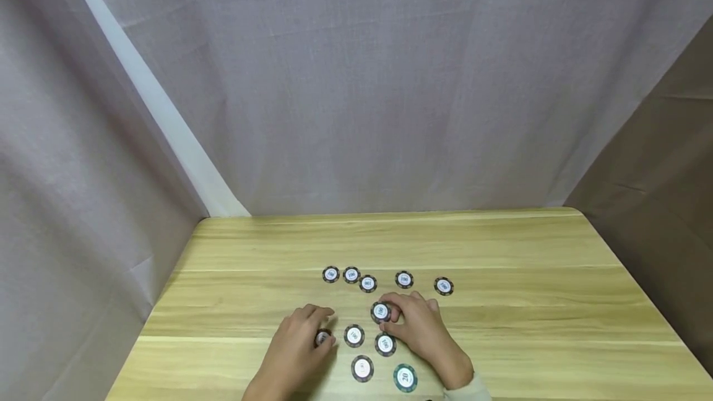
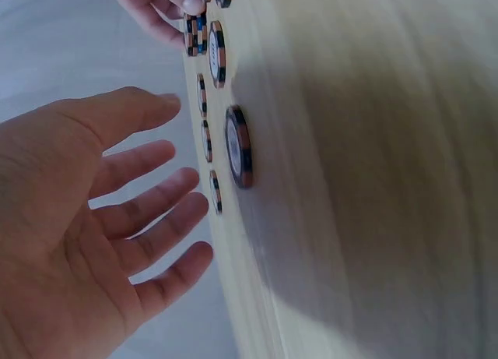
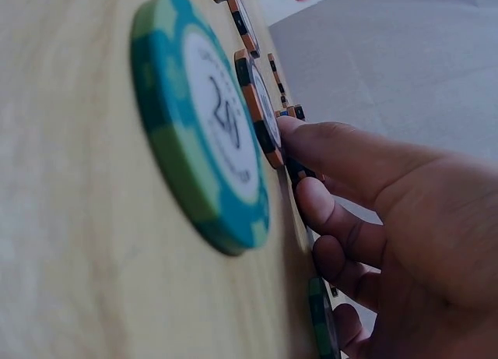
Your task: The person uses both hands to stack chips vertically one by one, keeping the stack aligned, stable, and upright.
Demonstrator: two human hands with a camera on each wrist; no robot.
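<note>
My right hand (image 1: 420,327) pinches a black-edged poker chip (image 1: 380,312) marked 100 between thumb and fingers. Seen from the left wrist, the right fingertips rest at a small pile of chips (image 2: 194,34), one over another. My left hand (image 1: 298,342) hovers with fingers spread and slightly bent, holding nothing. Beneath it lies another 100 chip (image 1: 322,338), partly covered by the hand in the head view; in the left wrist view this chip (image 2: 239,146) is flat on the wood beyond the fingertips. Close by the right thumb is one more 100 chip (image 1: 385,344).
A green chip (image 1: 405,378) marked 20 lies near the front. Between the hands are two chips, one (image 1: 354,336) behind another (image 1: 362,368). Several 100 chips, such as one (image 1: 404,279), form a loose row farther back on the wooden table (image 1: 535,302). Grey curtains (image 1: 356,98) enclose it.
</note>
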